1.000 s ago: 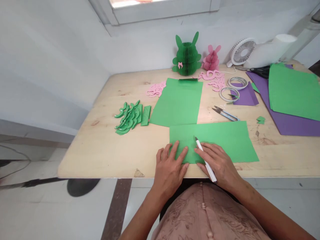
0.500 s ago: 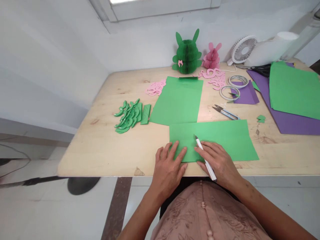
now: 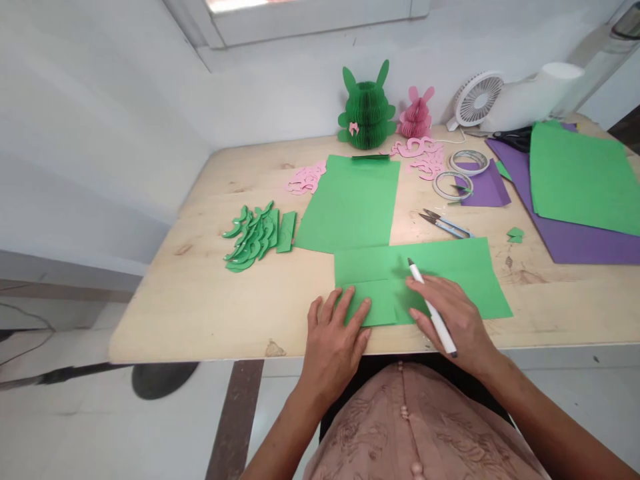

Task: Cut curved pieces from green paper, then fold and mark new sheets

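Note:
My left hand (image 3: 334, 337) lies flat with its fingers spread, pressing on a small green paper rectangle (image 3: 379, 303). That piece rests on the left part of a longer green paper strip (image 3: 450, 263) at the table's near edge. In my right hand (image 3: 457, 323) is a white marker pen (image 3: 434, 313), its dark tip pointing away from me above the strip. The right hand is just to the right of the small rectangle. Behind the strip lies a larger green sheet (image 3: 350, 207).
Cut green curved pieces (image 3: 253, 237) are heaped on the left. Blue-handled thread snips (image 3: 446, 224), tape rolls (image 3: 453, 186) and purple paper (image 3: 580, 240) are on the right. Green and pink paper rabbits (image 3: 367, 113) and a white fan (image 3: 479, 100) stand along the wall.
My right hand has moved right with the marker, lifting away from the small rectangle's edge, which now shows more. My left hand stays on the paper. The camera view has shifted slightly.

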Tool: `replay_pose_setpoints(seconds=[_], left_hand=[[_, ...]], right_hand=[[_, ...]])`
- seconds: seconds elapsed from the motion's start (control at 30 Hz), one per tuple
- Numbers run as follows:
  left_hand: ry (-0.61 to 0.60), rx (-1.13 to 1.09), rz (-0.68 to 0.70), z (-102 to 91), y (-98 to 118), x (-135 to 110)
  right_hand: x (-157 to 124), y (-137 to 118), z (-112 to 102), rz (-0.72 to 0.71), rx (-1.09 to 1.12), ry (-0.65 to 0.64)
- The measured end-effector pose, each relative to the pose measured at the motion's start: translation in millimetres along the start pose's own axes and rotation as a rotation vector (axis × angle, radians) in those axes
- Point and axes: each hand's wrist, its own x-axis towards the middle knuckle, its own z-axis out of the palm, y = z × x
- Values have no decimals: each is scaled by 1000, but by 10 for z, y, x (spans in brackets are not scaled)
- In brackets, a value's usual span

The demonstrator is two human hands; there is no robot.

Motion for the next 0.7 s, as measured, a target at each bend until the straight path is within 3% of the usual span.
replay_pose_setpoints(seconds=[0.27,0.47,0.7], left_hand=[[-13,-34,-11,-21,-3,21],[16,-37,-10,1,-7,24],[89,-45,17,72,-39,5]], right_hand=[[-170,427,-327,119,-213,127],[-247,499,-509,370,60,77],[-232,487,-536,508,188,179]])
